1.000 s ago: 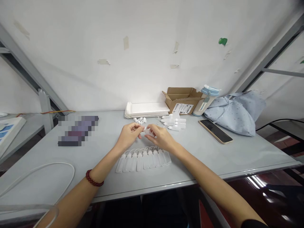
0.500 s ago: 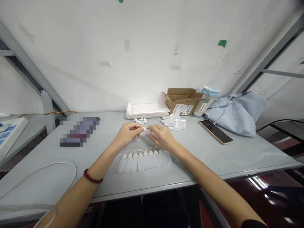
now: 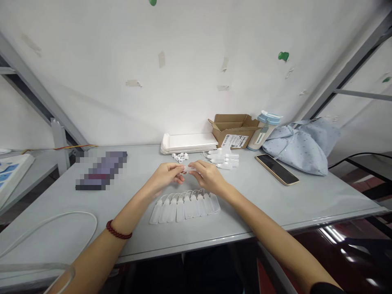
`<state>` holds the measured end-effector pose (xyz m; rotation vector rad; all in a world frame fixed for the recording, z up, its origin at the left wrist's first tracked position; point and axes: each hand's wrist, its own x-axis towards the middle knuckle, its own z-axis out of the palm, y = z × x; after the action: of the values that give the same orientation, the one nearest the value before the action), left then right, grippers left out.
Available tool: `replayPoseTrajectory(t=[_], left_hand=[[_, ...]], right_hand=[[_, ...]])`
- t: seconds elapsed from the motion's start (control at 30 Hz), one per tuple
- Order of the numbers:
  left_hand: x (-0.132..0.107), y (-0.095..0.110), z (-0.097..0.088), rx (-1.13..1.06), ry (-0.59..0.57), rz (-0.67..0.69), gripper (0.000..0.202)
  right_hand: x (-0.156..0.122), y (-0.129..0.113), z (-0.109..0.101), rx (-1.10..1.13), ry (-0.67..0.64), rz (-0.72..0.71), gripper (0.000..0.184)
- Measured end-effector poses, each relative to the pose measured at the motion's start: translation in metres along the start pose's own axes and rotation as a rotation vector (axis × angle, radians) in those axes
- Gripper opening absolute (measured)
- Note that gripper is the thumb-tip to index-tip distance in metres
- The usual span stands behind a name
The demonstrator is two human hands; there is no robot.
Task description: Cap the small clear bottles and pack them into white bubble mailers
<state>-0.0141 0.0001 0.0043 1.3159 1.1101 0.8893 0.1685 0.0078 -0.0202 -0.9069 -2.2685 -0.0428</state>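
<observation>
My left hand (image 3: 168,175) and my right hand (image 3: 208,175) meet above the middle of the table. Thumb and fingers of both pinch one small translucent plastic piece with a white end (image 3: 186,169); most of it is hidden by the fingers. A row of several flat translucent plastic pouches with white necks and cord loops (image 3: 185,207) lies just in front of my hands. Behind them sits a small heap of white caps (image 3: 180,157). More translucent pouches (image 3: 225,158) lie in a loose pile beyond my right hand.
Against the wall stand a stack of white envelopes (image 3: 190,142), an open cardboard box (image 3: 234,134) and a blue-lidded cup (image 3: 263,130). A phone (image 3: 277,169) and a light blue bag (image 3: 300,149) lie right. A blurred dark object (image 3: 102,171) and a white cable (image 3: 82,211) are left.
My fingers have shifted slightly around the small plastic piece, and the right fingertips have come nearer the left. The whole view has moved a little; the pouches lie as before.
</observation>
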Motion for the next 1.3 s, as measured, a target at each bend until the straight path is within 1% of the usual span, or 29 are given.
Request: replayPoseTrajectory(t=[0.03, 0.13, 0.3, 0.47, 0.53, 0.67, 0.83, 0.93, 1.0, 1.17, 1.3], left_hand=[[0.0001, -0.0003, -0.0003, -0.001, -0.018, -0.003, 0.031], [-0.001, 0.0001, -0.0003, 0.03, -0.015, 0.006, 0.032], [-0.0029, 0.0, 0.0027, 0.057, -0.051, -0.007, 0.04], [-0.0015, -0.0019, 0.0058, 0.087, -0.016, 0.053, 0.046], [-0.0013, -0.0013, 0.0063, 0.119, 0.011, 0.075, 0.044], [-0.0019, 0.0008, 0.0057, 0.146, 0.042, 0.117, 0.034], [-0.0008, -0.0006, 0.0024, 0.103, 0.054, 0.23, 0.032], [0.0004, -0.0027, 0.0004, 0.093, 0.082, 0.264, 0.03], [0.0015, -0.0039, 0.0, 0.086, 0.101, 0.252, 0.029], [0.0034, -0.0054, 0.0017, 0.059, 0.111, 0.107, 0.042], [0.0017, -0.0033, 0.0014, 0.087, 0.07, 0.124, 0.042]], right_hand=[[0.0003, 0.0004, 0.0, 0.005, 0.006, -0.002, 0.016], [0.0013, 0.0001, 0.0002, 0.034, 0.034, -0.023, 0.015], [0.0021, -0.0037, -0.0001, 0.07, 0.082, -0.074, 0.014], [0.0016, -0.0049, -0.0001, 0.069, 0.079, -0.071, 0.014], [0.0011, -0.0036, 0.0005, 0.075, 0.079, -0.048, 0.015], [0.0004, -0.0016, 0.0011, 0.127, 0.095, 0.014, 0.015], [0.0018, -0.0037, -0.0016, 0.277, 0.107, 0.139, 0.015], [0.0032, -0.0051, -0.0026, 0.354, 0.091, 0.215, 0.015], [0.0037, -0.0053, -0.0022, 0.367, 0.103, 0.22, 0.015], [0.0032, -0.0045, 0.0002, 0.299, 0.158, 0.124, 0.015], [0.0022, -0.0036, 0.0011, 0.269, 0.162, 0.088, 0.015]])
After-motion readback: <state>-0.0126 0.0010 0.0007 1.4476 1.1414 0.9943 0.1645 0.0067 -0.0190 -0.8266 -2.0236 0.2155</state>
